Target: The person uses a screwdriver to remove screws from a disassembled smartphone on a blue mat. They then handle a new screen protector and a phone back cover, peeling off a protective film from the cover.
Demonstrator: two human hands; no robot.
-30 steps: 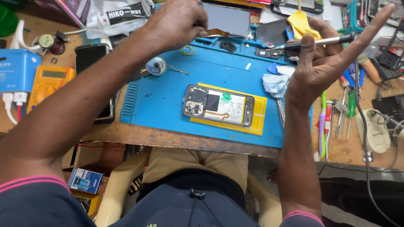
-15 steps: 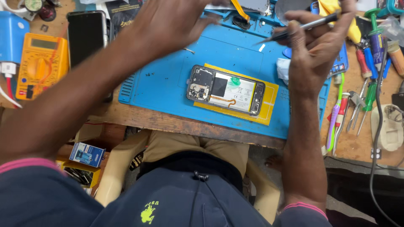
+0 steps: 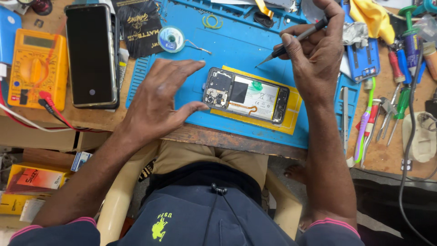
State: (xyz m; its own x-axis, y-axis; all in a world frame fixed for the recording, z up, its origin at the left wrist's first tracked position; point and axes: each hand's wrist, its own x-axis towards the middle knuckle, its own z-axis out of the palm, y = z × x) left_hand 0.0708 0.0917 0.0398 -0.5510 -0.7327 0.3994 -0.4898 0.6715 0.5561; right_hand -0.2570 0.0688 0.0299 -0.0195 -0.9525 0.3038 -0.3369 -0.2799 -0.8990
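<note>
Matt blue rubbery mat — worn, rough wooden bench beneath.

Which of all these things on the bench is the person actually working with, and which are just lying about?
In use:
opened phone with its back off
thin metal pointed tool in right hand
blue rubber work mat
left hand reaching beside the phone

Lying about:
orange multimeter
black intact phone
small solder-wire spool
screwdrivers
yellow cloth

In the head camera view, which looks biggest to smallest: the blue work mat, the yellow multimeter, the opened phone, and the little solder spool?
1. Blue work mat, by far the largest.
2. Opened phone and yellow multimeter: they look about alike, so I won't rank them.
3. Solder spool, smallest.
</note>
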